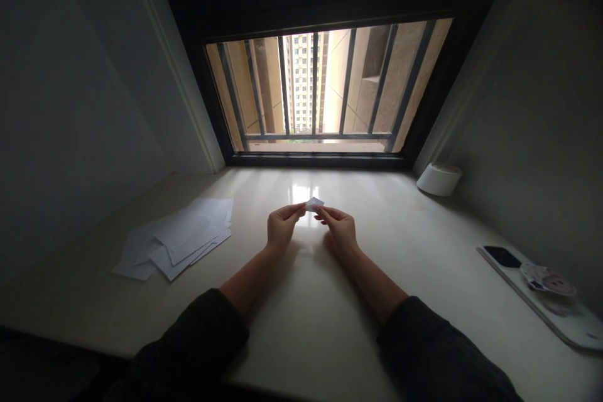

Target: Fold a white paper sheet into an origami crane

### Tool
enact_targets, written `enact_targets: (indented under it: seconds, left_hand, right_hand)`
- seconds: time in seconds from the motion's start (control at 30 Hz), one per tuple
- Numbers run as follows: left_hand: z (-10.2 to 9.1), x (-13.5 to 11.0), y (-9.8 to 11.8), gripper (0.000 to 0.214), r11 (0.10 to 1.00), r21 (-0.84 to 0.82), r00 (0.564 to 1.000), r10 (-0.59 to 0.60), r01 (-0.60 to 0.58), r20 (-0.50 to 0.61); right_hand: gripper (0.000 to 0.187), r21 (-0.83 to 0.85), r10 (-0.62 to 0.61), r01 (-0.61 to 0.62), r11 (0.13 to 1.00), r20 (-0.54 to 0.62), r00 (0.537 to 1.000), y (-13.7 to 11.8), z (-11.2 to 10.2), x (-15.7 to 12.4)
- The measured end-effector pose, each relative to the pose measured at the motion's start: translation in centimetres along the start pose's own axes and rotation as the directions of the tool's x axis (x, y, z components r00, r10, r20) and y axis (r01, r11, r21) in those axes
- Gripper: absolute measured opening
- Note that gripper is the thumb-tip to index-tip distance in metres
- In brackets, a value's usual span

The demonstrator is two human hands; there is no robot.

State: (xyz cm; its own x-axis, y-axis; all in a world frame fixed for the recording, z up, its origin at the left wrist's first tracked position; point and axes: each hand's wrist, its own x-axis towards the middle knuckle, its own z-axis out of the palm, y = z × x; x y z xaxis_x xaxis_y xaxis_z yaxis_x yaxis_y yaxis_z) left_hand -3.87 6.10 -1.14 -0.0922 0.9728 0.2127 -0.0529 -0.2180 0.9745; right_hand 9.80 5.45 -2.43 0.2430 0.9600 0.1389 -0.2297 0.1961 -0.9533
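Note:
A small piece of folded white paper (315,203) is held up between both hands, over the middle of the pale windowsill (301,301). Thumb and fingers of my left hand (282,225) pinch its left side. At its right edge, my right hand (340,227) pinches it the same way. The paper has a pointed top; its lower part is partly covered by the fingertips. Left of my hands lies a loose stack of white paper sheets (188,232), overlapping at different angles.
At the far right stands a white, round, slanted object (440,179). A phone (537,298) with a round grip on its back lies near the right wall. Behind the sill is a dark-framed window (313,162) with bars outside. Walls close in both sides.

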Motion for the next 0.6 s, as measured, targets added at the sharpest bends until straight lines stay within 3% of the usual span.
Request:
enact_targets:
  seconds: [0.23, 0.6]
  left_hand:
    - [0.25, -0.27, 0.35, 0.03, 1.0, -0.025, 1.0, 0.001, -0.001, 0.008]
    - [0.34, -0.29, 0.41, 0.03, 0.997, -0.073, 1.0, 0.014, -0.013, 0.011]
  right_hand:
    - [0.033, 0.053, 0.045, -0.045, 0.998, -0.006, 0.999, 0.17, 0.02, 0.1]
    - [0.031, 0.11, 0.017, -0.015, 0.994, -0.013, 1.0, 0.44, 0.16, 0.1]
